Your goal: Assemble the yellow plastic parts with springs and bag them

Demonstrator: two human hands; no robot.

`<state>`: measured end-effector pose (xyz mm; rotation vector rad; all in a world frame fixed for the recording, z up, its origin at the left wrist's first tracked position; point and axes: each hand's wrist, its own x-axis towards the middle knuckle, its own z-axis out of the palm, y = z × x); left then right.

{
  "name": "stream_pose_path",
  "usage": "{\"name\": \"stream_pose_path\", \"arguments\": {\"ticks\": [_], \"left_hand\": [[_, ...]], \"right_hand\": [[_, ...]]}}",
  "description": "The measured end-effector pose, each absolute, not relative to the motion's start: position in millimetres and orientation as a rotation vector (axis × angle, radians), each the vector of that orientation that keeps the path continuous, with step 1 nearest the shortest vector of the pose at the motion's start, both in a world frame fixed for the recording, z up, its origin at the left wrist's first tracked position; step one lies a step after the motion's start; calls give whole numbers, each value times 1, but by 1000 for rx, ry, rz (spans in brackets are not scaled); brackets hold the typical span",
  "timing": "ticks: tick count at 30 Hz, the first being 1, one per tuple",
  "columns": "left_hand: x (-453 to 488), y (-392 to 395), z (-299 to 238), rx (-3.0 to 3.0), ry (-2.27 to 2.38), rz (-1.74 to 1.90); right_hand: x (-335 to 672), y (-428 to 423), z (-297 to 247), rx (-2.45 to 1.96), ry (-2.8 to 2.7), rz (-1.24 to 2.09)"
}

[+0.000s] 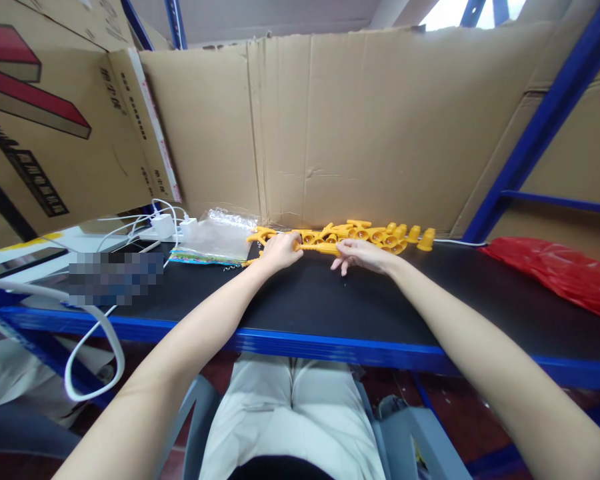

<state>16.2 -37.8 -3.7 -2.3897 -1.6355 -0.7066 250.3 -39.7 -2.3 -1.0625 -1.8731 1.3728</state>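
Note:
A long yellow plastic piece (321,247) is held level above the black tabletop, stretched between my two hands. It has a thin shaft on the left and a thicker body on the right. Closed around its left end is my left hand (281,251). My right hand (364,256) pinches the right end between thumb and index finger, with its other fingers hanging loosely below. Right behind the hands lies a pile of yellow plastic parts (361,235), some with T-shaped handles and some cup-shaped. Several yellow cups (425,239) stand at its right end.
Clear plastic bags (220,235) lie left of the pile, beside white chargers (164,225) and tangled cables. A red plastic bag (555,270) is at the right. Cardboard (380,127) walls the back. A blue metal edge (330,348) runs along the front.

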Motion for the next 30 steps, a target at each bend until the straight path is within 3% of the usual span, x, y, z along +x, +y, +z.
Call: {"name": "stream_pose_path", "arguments": {"ticks": [30], "left_hand": [[14,-36,-6,-2366,-1647,-729]], "right_hand": [[244,-38,-3,-1183,-1919,1202]]}}
